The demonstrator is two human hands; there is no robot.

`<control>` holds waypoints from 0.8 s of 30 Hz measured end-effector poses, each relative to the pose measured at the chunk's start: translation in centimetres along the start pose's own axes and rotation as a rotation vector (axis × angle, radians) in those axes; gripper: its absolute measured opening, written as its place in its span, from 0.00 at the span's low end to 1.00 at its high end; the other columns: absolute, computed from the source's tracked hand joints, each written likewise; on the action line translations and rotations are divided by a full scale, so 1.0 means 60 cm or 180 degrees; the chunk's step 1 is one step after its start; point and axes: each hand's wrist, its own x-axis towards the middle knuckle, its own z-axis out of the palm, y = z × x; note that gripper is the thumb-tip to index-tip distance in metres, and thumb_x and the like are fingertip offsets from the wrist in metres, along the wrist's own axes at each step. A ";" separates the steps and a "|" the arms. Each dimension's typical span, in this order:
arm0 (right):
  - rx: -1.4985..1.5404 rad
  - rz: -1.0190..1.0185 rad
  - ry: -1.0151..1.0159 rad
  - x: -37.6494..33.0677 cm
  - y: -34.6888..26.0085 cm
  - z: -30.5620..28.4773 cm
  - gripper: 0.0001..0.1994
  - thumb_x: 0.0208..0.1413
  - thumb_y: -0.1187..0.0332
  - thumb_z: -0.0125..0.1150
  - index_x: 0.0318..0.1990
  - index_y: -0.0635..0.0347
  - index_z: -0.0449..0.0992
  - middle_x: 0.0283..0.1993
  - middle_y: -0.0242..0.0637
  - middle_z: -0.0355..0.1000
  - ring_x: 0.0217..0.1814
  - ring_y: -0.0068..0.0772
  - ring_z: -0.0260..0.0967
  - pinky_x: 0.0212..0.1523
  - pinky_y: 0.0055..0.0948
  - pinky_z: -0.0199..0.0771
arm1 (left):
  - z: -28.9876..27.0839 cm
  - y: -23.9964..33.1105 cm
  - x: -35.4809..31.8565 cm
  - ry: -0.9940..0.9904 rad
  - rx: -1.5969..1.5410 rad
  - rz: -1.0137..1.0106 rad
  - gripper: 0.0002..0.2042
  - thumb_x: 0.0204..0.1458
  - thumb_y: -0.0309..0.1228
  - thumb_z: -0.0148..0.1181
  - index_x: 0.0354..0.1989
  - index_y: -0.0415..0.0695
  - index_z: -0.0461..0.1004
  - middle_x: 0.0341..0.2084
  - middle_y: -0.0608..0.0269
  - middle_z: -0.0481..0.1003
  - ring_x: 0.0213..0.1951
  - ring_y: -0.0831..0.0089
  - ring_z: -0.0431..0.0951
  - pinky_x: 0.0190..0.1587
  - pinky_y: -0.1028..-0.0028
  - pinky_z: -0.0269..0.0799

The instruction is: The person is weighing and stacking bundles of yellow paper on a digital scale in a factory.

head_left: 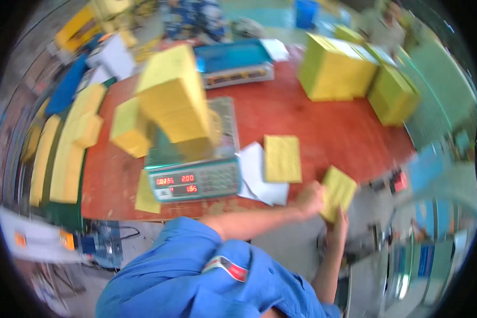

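Note:
My left hand [311,201] and my right hand [338,228] hold a piece of yellow paper [338,192] between them, just off the front right edge of the red table. The left fingers are closed on its left side and the right ones on its lower end. Whether it is one sheet or a thin stack I cannot tell. To the left, another yellow paper piece [282,159] lies partly over white sheets [259,172]. Beside these stands a digital scale [196,183] with lit red digits, bearing a tall yellow paper stack [175,95].
The red table [270,114] also bears yellow blocks [334,69] at the far right and a second blue-topped scale [233,61] at the back. Rows of yellow stacks [71,159] lie along the left. Two people [196,21] are beyond the table.

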 end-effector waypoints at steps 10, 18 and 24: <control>-0.0781 -0.0799 -0.1662 -0.119 -0.086 0.283 0.18 0.62 0.68 0.50 0.57 0.68 0.65 0.44 0.41 0.71 0.36 0.29 0.71 0.30 0.27 0.72 | -0.391 0.127 -0.097 0.0280 -0.3254 -0.1614 0.19 0.55 0.36 0.63 0.48 0.33 0.74 0.36 0.61 0.78 0.32 0.77 0.78 0.34 0.76 0.74; -0.1287 -0.1101 -0.3166 -0.123 -0.161 0.705 0.21 0.57 0.63 0.59 0.53 0.70 0.72 0.41 0.34 0.74 0.37 0.19 0.69 0.34 0.21 0.68 | -0.758 0.146 -0.080 0.1983 -0.2029 -0.0860 0.16 0.55 0.37 0.62 0.44 0.37 0.75 0.34 0.61 0.79 0.34 0.75 0.79 0.37 0.74 0.75; -0.1613 -0.1487 -0.3173 -0.071 -0.127 0.900 0.24 0.54 0.62 0.64 0.55 0.69 0.72 0.36 0.33 0.74 0.30 0.17 0.67 0.25 0.17 0.64 | -0.936 0.002 -0.012 0.2147 -0.1891 -0.1188 0.10 0.51 0.36 0.66 0.29 0.41 0.75 0.26 0.61 0.79 0.22 0.75 0.77 0.24 0.74 0.71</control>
